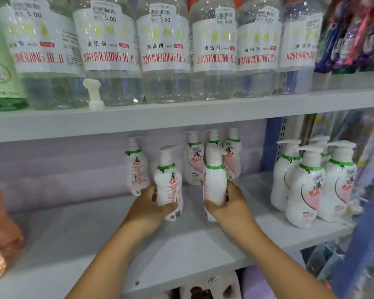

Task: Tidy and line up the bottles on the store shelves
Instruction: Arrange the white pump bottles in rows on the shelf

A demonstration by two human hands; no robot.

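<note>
White plastic pump bottles occupy the lower shelf (203, 238) at centre frame. The left hand (148, 207) grips one pump bottle (168, 184) around its lower body; the right hand (229, 203) grips a second pump bottle (214, 180) likewise. Both bottles stand upright, long axis vertical, side by side with a gap between them, forward of the rest.

Behind them, toward the shelf back, stand a lone bottle (136, 167) at centre left and a cluster of three (212, 154) just right of centre. A further group of larger pump bottles (307, 182) stands well apart at right of frame.

Judgement: the coming move turns on depth. The rear bottles lie directly beyond both hands, the lone one nearer the left hand, the cluster nearer the right. Whether the held bottles' bases touch the shelf cannot be told.
</note>
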